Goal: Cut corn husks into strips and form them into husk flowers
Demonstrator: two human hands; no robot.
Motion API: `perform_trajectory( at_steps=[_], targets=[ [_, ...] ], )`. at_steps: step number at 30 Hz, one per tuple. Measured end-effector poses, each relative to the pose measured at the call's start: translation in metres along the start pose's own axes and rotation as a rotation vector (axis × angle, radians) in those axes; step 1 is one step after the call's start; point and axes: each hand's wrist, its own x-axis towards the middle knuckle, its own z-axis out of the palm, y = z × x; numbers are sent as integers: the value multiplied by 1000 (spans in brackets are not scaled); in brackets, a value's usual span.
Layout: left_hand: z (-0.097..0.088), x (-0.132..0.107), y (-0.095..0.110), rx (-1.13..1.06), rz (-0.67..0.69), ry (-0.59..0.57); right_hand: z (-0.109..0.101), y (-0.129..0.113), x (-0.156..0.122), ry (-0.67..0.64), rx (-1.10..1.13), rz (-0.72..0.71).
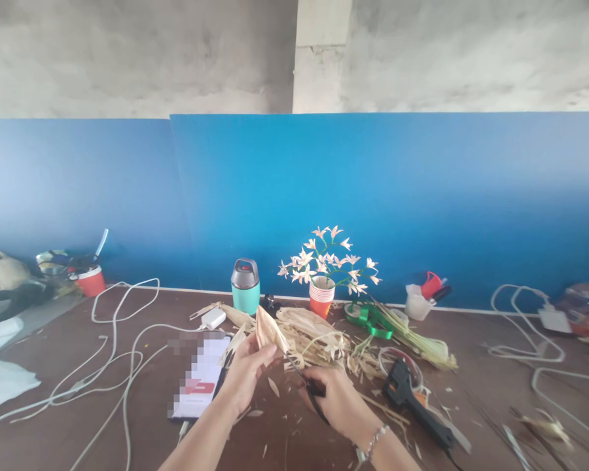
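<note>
While in hand (248,367), husk (269,328); alongside, scissors (316,400)

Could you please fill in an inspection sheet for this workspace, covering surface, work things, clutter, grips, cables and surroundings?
Surface: brown table, strewn with pale scraps.
Work things: a husk and scissors, both in hand; a husk pile just beyond.
Clutter: phone, flask, flowers in a red cup, green ribbon, glue gun.
Grips: left hand closed on the husk; right hand closed on the scissors, blades by the husk.
Cables: white cables loop over the table's left and right sides; one meets an adapter.
Surroundings: blue partition behind, concrete wall above; other people: nothing seen.
</note>
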Motion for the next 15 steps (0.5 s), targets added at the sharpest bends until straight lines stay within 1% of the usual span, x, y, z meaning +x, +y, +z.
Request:
perform_trajectory(
  at_steps=[4,9,12,15],
  targets=[
    [-3,1,1,35,2,35,-1,-1,-1,-2,-26,-1],
    [-5,3,-1,34,45,-7,0,-2,-1,-14,17,11],
    [-6,3,-3,63,65,-3,1,-2,-1,-26,50,21],
    [-5,3,-3,67,51,11,2,-1,-1,-19,40,17]
  ],
)
